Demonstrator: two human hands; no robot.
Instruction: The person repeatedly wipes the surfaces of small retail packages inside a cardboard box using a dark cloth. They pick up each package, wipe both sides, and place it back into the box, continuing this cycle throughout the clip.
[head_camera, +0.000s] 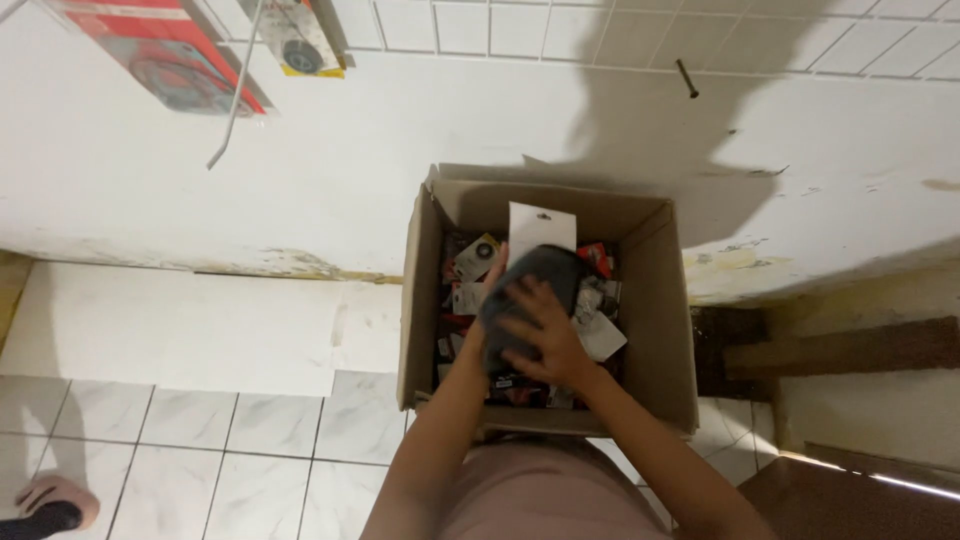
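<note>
Both your hands are inside an open cardboard box (655, 330). Your right hand (545, 335) lies fingers spread on a dark grey pouch (530, 290); your left hand (488, 300) is mostly hidden behind it, grip unclear. The pouch sits atop a heap of small carded packets (600, 320). Pulled carelessly, it could drag packets over the box's rim or slide from your palm. The box stands on pale floor tiles (200, 450) against a scuffed white wall (300, 170), with a foot (55, 505) at far left.
</note>
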